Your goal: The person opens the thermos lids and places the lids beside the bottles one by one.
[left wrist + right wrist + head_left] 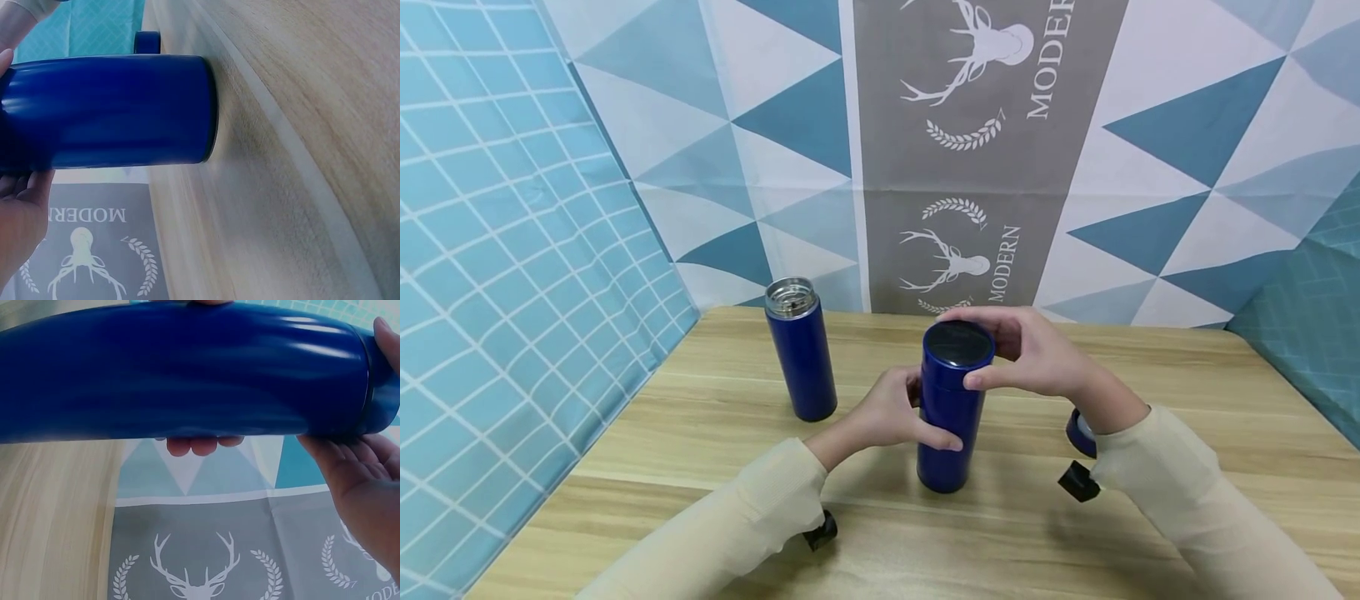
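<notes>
A blue insulated flask [946,413] stands upright at the middle of the table, its lid [958,343] in place with a glossy black top. My left hand [891,414] grips the flask's body from the left, thumb across the front. Up at the lid, my right hand [1047,354] holds it from the right between thumb and fingers. In the right wrist view the seam between lid and body [250,381] shows close beside the right hand [369,487]. The left wrist view has the flask's base [209,109] right at the tabletop.
A second blue flask [802,358] stands lidless at the back left, its steel mouth showing. Another blue lid [1079,437] lies on the right, partly hidden by my right sleeve [1172,467]. Patterned cloth [955,167] hangs behind the wooden table [685,433].
</notes>
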Demonstrator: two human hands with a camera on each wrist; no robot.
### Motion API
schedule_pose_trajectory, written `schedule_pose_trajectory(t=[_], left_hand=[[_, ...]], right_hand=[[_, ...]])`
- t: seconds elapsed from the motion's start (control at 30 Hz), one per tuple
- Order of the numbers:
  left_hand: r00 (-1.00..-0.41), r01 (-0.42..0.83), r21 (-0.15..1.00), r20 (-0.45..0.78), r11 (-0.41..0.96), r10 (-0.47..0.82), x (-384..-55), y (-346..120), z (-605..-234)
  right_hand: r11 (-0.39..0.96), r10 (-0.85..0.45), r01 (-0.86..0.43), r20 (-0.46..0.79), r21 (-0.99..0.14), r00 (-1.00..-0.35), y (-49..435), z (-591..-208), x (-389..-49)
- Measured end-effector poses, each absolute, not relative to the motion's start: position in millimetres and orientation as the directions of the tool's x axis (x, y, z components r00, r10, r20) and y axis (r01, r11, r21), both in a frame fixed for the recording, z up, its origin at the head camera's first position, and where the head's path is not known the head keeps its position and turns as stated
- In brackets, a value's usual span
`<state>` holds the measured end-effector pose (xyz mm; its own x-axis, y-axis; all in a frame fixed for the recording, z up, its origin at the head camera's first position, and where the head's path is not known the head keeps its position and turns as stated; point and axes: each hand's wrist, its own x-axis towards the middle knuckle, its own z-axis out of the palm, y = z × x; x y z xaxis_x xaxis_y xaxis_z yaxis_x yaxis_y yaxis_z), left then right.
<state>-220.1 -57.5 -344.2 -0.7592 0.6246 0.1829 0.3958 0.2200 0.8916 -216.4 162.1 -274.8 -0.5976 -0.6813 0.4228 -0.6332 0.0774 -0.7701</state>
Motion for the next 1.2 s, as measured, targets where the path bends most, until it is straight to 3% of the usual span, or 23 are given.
schedule_pose_trajectory(t=[0.87,1.2], left_hand=[[-0.751,0.398,0.891,0.178,0.22,0.636,-221,-57,-343],[-0.753,0.393,0.891,0.168,0.229,0.636,-220,-58,-342]], right_hand=[[-0.099,-0.836,-0.559,0.374,-0.823,-0.402,169,-272,-246],[-0.119,-0.863,-0.479,0.329,-0.87,-0.383,168,-269,-250]])
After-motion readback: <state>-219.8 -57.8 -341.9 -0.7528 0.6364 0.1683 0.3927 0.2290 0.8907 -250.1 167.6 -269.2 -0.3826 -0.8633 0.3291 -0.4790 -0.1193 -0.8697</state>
